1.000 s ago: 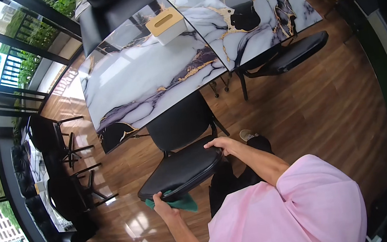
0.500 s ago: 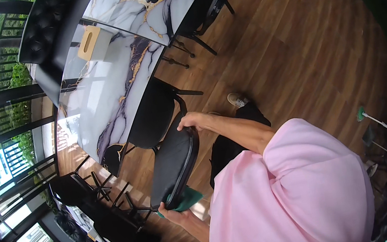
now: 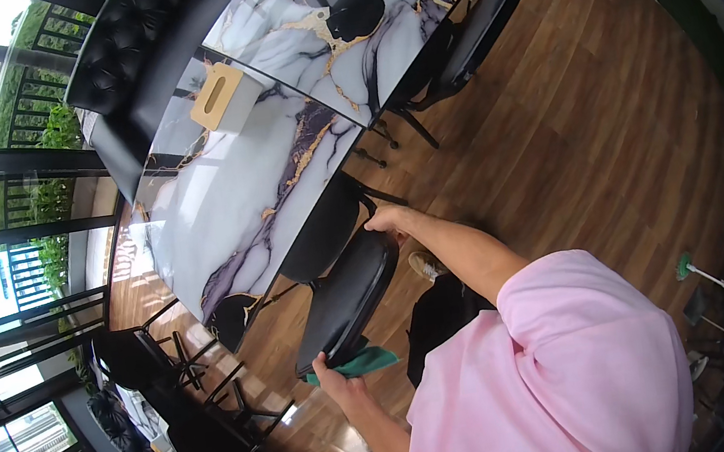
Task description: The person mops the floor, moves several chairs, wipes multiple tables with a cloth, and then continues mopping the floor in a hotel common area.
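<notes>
Both of my hands grip a black padded chair [image 3: 349, 295] by its backrest, at the long side of a marble-patterned table. My right hand [image 3: 387, 220] closes round the far corner of the backrest. At the near corner, my left hand [image 3: 336, 379] is closed with its thumb over the edge. A green cloth [image 3: 365, 361] is pressed under that hand and hangs out along the backrest. Part of the chair's seat [image 3: 325, 230] lies beneath the edge of the marble table [image 3: 235, 193].
On the table stands a tissue box [image 3: 221, 97] with a wooden top. Another black chair [image 3: 482, 26] is farther along the same side. A tufted black bench [image 3: 120, 47] lines the far side. More chairs [image 3: 217, 444] stand lower left. A green-headed mop [image 3: 686, 266] is at right.
The chair has moved in toward the table, with more of its seat now under the tabletop. Both hands keep their hold, and the view has shifted.
</notes>
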The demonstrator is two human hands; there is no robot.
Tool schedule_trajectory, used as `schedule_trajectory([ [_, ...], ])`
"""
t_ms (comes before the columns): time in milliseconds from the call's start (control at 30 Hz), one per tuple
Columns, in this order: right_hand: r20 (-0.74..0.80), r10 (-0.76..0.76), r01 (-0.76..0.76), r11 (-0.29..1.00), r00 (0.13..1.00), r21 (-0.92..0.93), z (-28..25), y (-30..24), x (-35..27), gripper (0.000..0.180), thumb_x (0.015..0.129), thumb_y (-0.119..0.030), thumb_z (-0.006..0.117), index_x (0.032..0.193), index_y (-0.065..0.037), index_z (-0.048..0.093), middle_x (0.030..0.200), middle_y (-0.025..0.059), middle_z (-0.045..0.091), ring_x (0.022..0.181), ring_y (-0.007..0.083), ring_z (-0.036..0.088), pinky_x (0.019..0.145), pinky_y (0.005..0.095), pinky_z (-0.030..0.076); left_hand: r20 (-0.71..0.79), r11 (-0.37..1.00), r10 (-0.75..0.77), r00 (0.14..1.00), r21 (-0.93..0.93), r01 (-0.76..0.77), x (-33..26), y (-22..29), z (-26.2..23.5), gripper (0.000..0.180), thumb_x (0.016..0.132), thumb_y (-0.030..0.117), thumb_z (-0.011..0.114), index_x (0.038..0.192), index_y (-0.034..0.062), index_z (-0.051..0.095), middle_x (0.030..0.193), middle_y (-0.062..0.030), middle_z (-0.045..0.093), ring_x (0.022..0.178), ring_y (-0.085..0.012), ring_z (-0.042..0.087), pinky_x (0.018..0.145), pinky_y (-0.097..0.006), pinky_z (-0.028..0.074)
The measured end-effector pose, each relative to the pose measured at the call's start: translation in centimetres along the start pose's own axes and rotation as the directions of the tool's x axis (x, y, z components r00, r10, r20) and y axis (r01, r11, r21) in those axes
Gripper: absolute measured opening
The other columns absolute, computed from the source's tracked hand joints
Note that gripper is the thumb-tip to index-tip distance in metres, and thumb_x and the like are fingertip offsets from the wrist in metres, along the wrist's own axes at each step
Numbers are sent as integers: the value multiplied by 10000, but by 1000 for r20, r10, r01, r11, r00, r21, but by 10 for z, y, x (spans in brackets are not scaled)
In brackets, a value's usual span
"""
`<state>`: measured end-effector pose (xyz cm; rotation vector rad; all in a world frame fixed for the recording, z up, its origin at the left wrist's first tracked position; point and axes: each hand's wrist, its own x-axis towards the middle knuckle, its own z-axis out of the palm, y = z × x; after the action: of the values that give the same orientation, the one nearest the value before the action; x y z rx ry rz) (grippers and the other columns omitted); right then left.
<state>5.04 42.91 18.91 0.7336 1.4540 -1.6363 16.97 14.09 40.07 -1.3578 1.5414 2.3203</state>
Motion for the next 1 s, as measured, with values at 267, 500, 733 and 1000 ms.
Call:
schedule_trajectory([
  [267,-347,-138,372,273,928,887,-65,-88,68,486,826,-320,842,1184,-73,625,1141,103,672,1059,332,646,922,659,477,24,997,77,997,-5,-77,14,18,-41,397,973,379,668,1186,50,606,1006,-89,703,744,-244,698,528,-389,580],
  [500,-500,-52,499,206,864,842,-69,-89,83,514,808,-241,857,1184,11,612,1173,143,641,982,315,653,772,544,574,-234,933,326,916,233,-273,71,57,-116,210,969,242,625,1054,51,617,804,-69,662,557,-202,622,414,-333,454],
  [733,-535,-132,549,113,835,828,-64,-95,62,427,860,-140,805,1215,-6,609,1162,167,662,1020,353,666,836,616,559,-213,943,324,922,155,-296,75,54,-152,278,986,278,604,1096,24,630,915,-129,708,676,-275,699,527,-409,569],
  [1000,-324,-23,317,290,946,903,-56,-101,34,525,918,-289,758,1317,-28,538,1289,167,599,1153,409,604,964,707,440,56,979,198,979,-59,-195,70,89,-18,615,966,649,521,1050,52,643,906,-91,705,719,-238,694,581,-378,583],
])
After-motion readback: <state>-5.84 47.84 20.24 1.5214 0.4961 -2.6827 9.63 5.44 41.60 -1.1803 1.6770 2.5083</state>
